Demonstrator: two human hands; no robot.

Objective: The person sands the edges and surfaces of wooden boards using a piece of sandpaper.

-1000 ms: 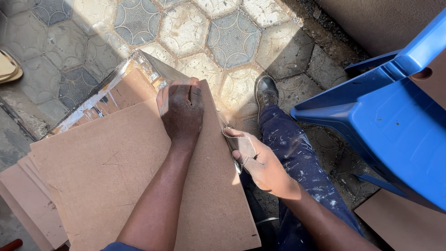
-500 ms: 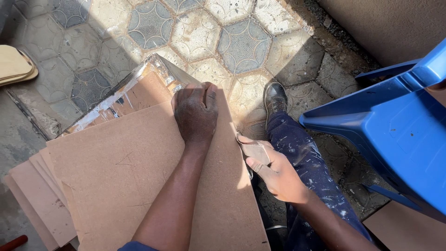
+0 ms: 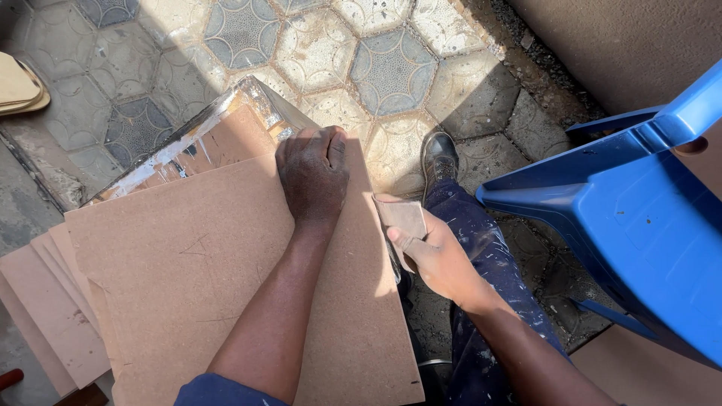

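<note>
Blue plastic chair [image 3: 639,225] fills the right side of the frame, close to the right forearm and to the leg in paint-flecked blue trousers [image 3: 481,248]; black shoe [image 3: 438,156] sits upper centre on the patterned hexagon floor tiles [image 3: 391,68]. Upper left edge: a couple of pale curved board offcuts [image 3: 19,86]. Lower left: a stack of brown boards [image 3: 53,308] fanned out under the top board [image 3: 188,286], all resting on a paint-smeared metal frame [image 3: 188,143] (only its upper-left rim shows). No labels or print visible on anything. Left hand [image 3: 312,177] lies knuckles-up at the far edge of the top board, centre frame, fingers curled over that edge and pressing down, arm straight out from the bottom of the frame. Right hand [image 3: 432,252] is just off the board's right edge, fingers closed around a small folded piece of brown sandpaper [image 3: 402,218], thumb on top, sheet held against that edge.
</note>
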